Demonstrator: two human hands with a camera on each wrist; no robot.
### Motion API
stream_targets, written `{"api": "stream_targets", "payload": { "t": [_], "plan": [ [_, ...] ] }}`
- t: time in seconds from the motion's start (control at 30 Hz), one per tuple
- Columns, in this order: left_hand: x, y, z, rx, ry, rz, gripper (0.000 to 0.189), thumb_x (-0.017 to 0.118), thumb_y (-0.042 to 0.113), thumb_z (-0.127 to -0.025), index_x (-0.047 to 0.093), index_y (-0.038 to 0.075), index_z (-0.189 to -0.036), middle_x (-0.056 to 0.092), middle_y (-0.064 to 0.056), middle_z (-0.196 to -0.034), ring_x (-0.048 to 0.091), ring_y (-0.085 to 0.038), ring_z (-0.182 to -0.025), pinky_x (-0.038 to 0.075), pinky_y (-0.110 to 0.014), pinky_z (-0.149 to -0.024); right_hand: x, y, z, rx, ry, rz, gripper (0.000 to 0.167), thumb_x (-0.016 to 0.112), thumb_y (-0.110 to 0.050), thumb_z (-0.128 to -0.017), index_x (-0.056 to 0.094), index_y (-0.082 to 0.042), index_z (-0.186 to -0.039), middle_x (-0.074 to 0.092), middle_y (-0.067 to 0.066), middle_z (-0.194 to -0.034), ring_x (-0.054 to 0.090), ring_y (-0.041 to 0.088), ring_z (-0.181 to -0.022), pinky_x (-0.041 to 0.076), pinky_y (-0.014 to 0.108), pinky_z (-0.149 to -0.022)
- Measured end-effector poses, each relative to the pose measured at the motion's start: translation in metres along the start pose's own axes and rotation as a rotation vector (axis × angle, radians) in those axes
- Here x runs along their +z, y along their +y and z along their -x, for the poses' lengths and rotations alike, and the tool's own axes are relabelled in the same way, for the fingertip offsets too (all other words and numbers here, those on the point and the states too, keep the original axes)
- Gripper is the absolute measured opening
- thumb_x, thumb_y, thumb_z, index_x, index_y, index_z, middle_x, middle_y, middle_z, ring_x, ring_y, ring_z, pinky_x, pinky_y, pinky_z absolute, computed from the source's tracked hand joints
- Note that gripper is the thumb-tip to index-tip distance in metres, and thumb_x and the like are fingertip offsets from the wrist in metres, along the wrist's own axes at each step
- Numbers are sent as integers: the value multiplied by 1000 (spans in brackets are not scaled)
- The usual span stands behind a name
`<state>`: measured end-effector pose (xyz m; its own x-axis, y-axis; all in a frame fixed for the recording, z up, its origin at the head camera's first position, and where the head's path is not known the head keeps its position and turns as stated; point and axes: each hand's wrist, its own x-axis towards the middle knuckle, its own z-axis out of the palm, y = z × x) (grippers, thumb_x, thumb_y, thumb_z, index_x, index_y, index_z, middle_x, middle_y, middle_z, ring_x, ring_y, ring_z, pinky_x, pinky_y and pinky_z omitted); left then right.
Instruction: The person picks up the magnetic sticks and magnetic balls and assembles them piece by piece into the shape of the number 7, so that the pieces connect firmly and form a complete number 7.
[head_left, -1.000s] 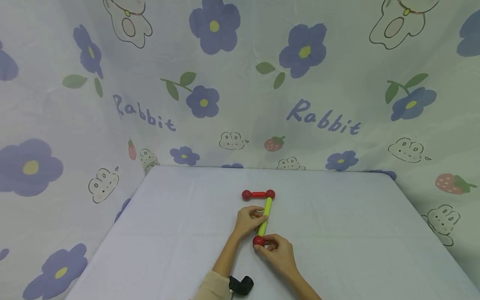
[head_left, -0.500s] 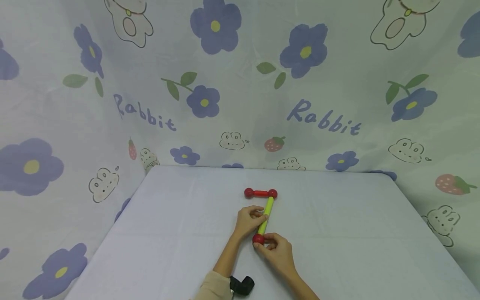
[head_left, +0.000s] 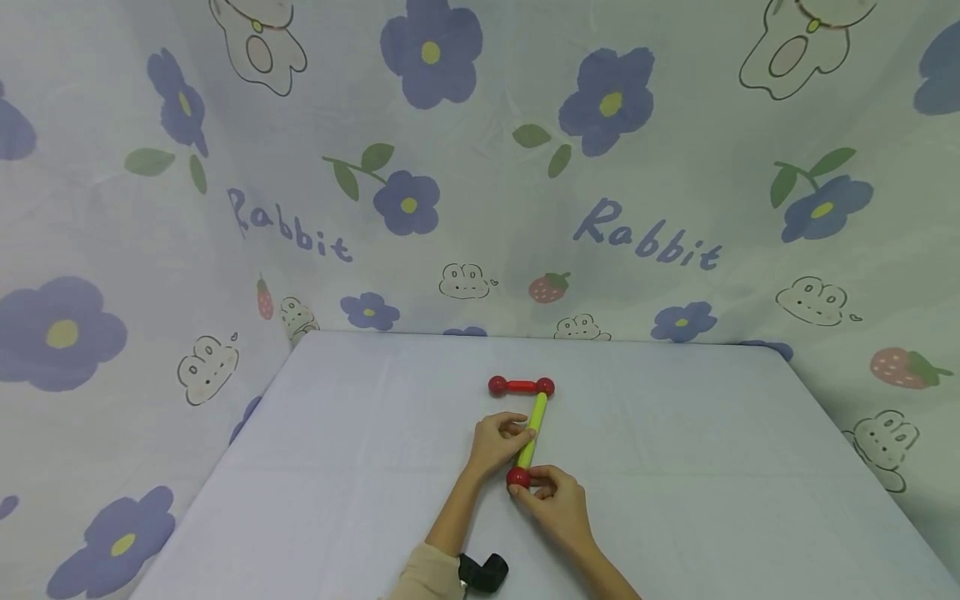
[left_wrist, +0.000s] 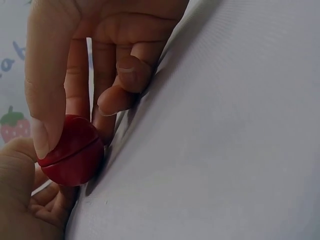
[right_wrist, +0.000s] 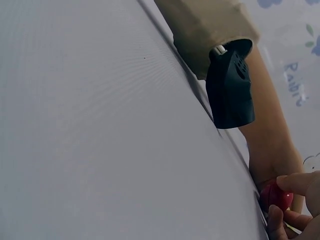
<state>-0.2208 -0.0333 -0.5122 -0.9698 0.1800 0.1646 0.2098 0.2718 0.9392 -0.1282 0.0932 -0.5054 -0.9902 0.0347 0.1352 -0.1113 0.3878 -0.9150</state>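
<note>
A yellow rod lies on the white tabletop, its far end against a red ball. From that ball a short red rod runs left to another red ball. My left hand pinches the yellow rod near its middle. At the rod's near end my right hand grips a third red ball between thumb and fingers. A seam crosses this near ball in the left wrist view, where the right-hand fingers hide part of it. In the right wrist view the right hand partly covers it.
A white cloth covers the table. Behind and at the left hangs a curtain with flowers and rabbits. A black wrist camera sticks out by the left sleeve, low over the table's near side.
The red rod with its two balls has shifted slightly right and away from me, and the yellow rod's far end went with it. Both hands keep their holds, almost unmoved.
</note>
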Motion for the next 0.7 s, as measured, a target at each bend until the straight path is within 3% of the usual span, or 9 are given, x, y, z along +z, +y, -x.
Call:
{"api": "stream_targets", "payload": {
  "t": [0.47, 0.7],
  "plan": [
    [-5, -2, 5, -15, -28, -1, 31, 70, 18, -82, 67, -2, -106, 71, -13, -86, 59, -6, -60, 49, -18, -50, -6, 0, 2, 28, -38, -35, 37, 79, -18, -76, 64, 7, -99, 70, 14, -87, 60, 7, -60, 49, 18, -52],
    [-27, 3, 14, -32, -21, 78, 32, 66, 11, -86, 62, -10, -110, 69, -21, -88, 60, -15, -55, 50, -21, -47, -27, 3, 0, 139, -91, -32, 41, 78, -20, -77, 63, 4, -107, 68, 12, -93, 62, 14, -70, 52, 20, -57]
  ]
}}
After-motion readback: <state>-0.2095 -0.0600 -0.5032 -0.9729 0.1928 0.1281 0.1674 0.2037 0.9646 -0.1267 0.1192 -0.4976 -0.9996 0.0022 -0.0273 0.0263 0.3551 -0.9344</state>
